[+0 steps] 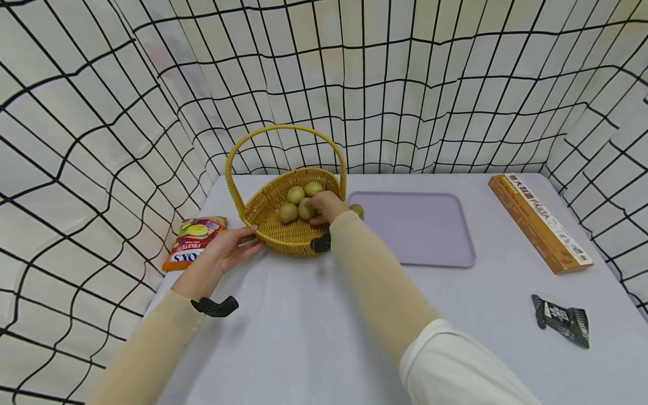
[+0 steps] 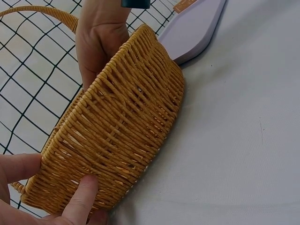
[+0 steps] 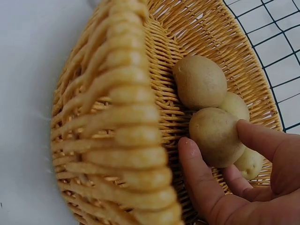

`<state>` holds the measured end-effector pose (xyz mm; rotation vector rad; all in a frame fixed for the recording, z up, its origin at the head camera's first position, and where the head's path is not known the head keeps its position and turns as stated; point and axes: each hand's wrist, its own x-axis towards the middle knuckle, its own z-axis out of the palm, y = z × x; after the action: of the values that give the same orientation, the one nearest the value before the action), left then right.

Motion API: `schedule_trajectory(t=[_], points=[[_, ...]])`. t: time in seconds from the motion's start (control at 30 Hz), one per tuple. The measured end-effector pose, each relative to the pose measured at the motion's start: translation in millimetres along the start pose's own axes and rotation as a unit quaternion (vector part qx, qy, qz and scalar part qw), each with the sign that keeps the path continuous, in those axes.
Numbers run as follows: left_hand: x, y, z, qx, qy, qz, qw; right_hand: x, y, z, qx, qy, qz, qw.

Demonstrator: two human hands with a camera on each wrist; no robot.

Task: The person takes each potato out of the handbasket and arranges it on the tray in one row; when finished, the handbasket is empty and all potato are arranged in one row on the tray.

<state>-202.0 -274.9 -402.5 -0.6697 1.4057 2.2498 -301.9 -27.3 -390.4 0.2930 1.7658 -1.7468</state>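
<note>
Head | basket (image 1: 288, 247) long axis left-right, handle (image 1: 284, 127) up | left hand (image 1: 228, 251) grips it | right hand (image 1: 328, 206) pinches potato (image 1: 305, 210)

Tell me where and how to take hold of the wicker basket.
Grip the top middle of the handle, probably from above: it arches up over the wicker basket, well clear of the potatoes, with open space beneath for fingers to curl through.

I read "FRUITS" and "OXS" on the red bag (image 1: 194, 242), "PASTA" on the brown box (image 1: 531, 225), black wrapper (image 1: 561, 322) lettering too small
</note>
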Motion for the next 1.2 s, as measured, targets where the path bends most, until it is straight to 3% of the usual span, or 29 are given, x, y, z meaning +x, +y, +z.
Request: schedule_trajectory(t=[0.27, 0.67, 0.9, 1.2], points=[[0.1, 2.3, -0.1, -0.005, 0.001, -0.004, 1.0000, -2.2, -8, -1, -0.001, -0.012, -0.013, 0.9998], [-1.1, 1.7, 0.5, -0.005, 0.003, -0.002, 1.0000, -2.7, -15, -6, -0.051, -0.032, -0.024, 0.9979], [0.8, -0.3, -2.0, -0.007, 0.005, -0.004, 1.0000, -3.2, -17, -11, -0.117, -0.043, -0.078, 0.9892], [2.2, -0.4, 0.5, -0.004, 0.005, -0.006, 1.0000, -9.9, -15, -16, -0.172, -0.049, -0.119, 0.9766]])
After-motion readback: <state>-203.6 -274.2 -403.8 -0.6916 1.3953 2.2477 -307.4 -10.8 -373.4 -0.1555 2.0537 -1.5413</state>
